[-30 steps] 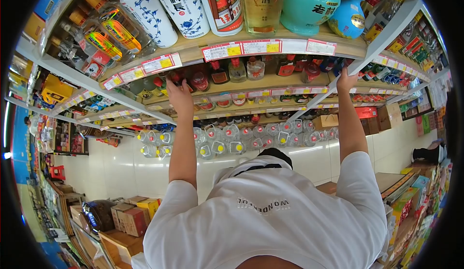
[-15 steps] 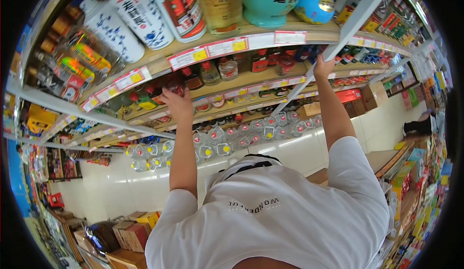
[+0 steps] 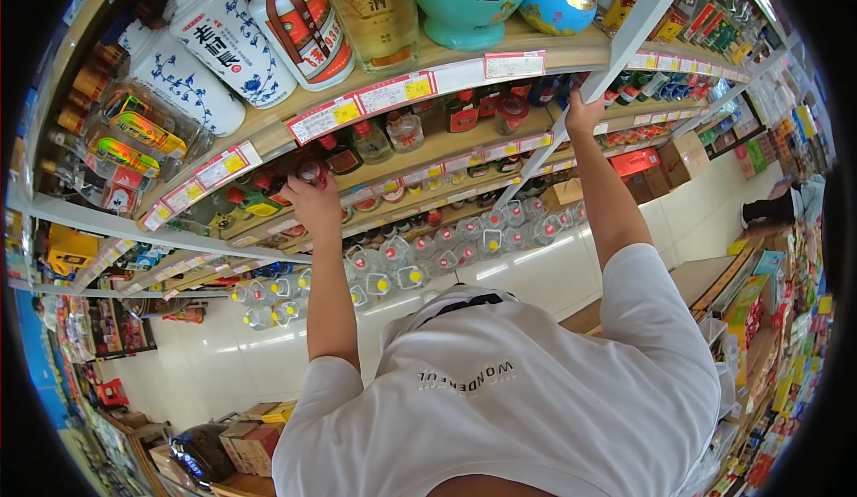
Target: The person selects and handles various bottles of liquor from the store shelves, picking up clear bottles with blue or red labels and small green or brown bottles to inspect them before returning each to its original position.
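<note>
On the second shelf from the top, my left hand point(image 3: 315, 204) has its fingers closed around a small bottle with a dark red top point(image 3: 311, 174). Most of that bottle is hidden by the hand and the shelf above. Beside it stand a dark bottle point(image 3: 340, 153), a clear bottle with a red cap point(image 3: 371, 143) and a small clear bottle point(image 3: 405, 131). Farther right, my right hand point(image 3: 585, 113) is wrapped around the grey metal shelf post point(image 3: 616, 73). A red-lidded jar point(image 3: 511, 115) sits left of that post.
Above, the top shelf holds white-and-blue bottles point(image 3: 230, 51), a golden bottle point(image 3: 370, 11) and a turquoise jar point(image 3: 473, 6). Several clear plastic jugs point(image 3: 393, 254) stand on the tiled floor point(image 3: 223, 354). Cartons point(image 3: 250, 443) lie behind. A person's dark trouser leg point(image 3: 769, 210) shows at far right.
The view has shifted slightly, so the shelves appear farther left. My left hand has come a little toward me with the dark-red-topped bottle. My right hand stays on the post.
</note>
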The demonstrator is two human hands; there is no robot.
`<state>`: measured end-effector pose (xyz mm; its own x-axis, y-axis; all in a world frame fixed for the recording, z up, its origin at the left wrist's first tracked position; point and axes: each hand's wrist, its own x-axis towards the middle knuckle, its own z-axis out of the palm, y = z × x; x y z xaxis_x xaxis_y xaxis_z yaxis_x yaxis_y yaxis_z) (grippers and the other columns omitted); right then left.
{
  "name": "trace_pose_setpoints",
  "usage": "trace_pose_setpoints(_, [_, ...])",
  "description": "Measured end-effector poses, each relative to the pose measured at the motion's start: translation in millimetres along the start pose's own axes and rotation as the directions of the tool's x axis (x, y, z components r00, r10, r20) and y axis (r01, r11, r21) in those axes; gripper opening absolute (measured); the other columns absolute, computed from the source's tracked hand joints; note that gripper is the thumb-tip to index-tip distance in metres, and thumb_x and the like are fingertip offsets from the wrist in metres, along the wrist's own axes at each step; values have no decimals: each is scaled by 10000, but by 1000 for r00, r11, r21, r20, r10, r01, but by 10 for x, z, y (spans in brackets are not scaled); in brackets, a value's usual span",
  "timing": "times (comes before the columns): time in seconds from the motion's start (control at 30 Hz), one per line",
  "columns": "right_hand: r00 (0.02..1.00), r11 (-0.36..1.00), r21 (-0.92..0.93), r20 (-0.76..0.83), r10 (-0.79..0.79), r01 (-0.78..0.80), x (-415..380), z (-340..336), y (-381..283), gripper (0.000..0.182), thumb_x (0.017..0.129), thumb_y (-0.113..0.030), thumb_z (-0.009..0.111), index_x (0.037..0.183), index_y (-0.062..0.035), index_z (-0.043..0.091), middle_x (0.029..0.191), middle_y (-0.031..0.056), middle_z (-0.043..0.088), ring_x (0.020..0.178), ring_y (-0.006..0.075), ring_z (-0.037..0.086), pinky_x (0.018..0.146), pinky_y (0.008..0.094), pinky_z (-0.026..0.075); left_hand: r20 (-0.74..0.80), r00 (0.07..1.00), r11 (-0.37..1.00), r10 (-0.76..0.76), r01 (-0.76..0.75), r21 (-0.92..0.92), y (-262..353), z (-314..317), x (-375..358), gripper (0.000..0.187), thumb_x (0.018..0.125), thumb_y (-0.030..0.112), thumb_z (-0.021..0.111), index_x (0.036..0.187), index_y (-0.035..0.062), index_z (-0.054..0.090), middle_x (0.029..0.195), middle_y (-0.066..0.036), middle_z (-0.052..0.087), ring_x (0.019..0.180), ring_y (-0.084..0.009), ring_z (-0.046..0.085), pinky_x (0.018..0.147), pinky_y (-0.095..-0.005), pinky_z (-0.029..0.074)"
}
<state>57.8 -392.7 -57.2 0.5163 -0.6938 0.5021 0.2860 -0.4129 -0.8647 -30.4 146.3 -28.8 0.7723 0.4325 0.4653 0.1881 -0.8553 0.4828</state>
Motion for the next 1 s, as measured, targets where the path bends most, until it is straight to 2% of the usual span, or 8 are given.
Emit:
trace_pose_setpoints(0.13, [1000,999,32,21,-20,19,11,2,33,447,749,-152,700,1132,32,560,958,156,663,872,263,639,815,366,497,-65,996,997,61,-64,-38,-71,40,-65,694,784,295,776,1270,-42,413,1203,-238,495,1014,-444,593,773,-499,539])
trace_pose_setpoints(0.23, [999,999,46,42,7,-9,3,-13,33,447,751,-153,696,1133,32,557,958,149,655,869,260,629,821,363,492,10,1000,996,-4,4,-88,-29,-36,-120,697,773,280,787,1278,-26,417,1207,-232,521,1055,-429,580,810,-497,527])
trace_pose_setpoints(0.33, [999,999,40,45,5,-7,-21,-21,-44,452,751,-160,694,1139,29,557,965,148,655,884,258,630,829,362,490,-67,997,988,50,-59,-145,-88,-33,-215,717,752,274,808,1282,-22,427,1198,-226,538,1081,-419,567,858,-487,503])
trace_pose_setpoints(0.43, [999,999,36,34,-34,33,15,-25,124,439,754,-156,695,1129,25,556,971,147,654,895,256,630,832,362,490,-45,995,984,-86,78,-162,170,-291,-321,716,736,248,825,1279,-22,445,1190,-217,546,1082,-393,573,906,-462,480])
trace_pose_setpoints(0.53, [998,999,8,37,-53,53,23,-43,160,424,753,-149,697,1113,24,557,967,144,655,885,254,631,822,361,493,-82,996,950,-47,19,-312,377,-374,-410,724,716,270,847,1271,-13,478,1207,-207,567,1073,-360,605,918,-442,480])
trace_pose_setpoints(0.67, [1000,999,41,30,-1,-1,-6,-18,45,396,746,-141,700,1077,24,556,929,123,644,829,232,621,781,355,498,171,982,841,78,27,-540,777,-277,-493,731,702,275,859,1273,8,489,1192,-180,583,1056,-304,620,912,-402,496])
trace_pose_setpoints(0.7, [997,996,51,24,-71,70,0,-11,32,389,746,-141,702,1066,24,555,915,115,639,812,224,617,771,355,500,179,977,852,114,-4,-524,873,-208,-529,726,704,276,857,1271,12,490,1190,-180,585,1055,-308,620,909,-404,498])
trace_pose_setpoints(1.0, [999,999,28,31,-32,31,-18,-32,54,455,751,-164,708,1132,33,557,984,147,665,891,251,638,832,359,495,205,915,845,348,-211,-491,1750,419,-558,719,730,342,810,1276,21,468,1141,-206,564,1028,-394,600,855,-466,512])
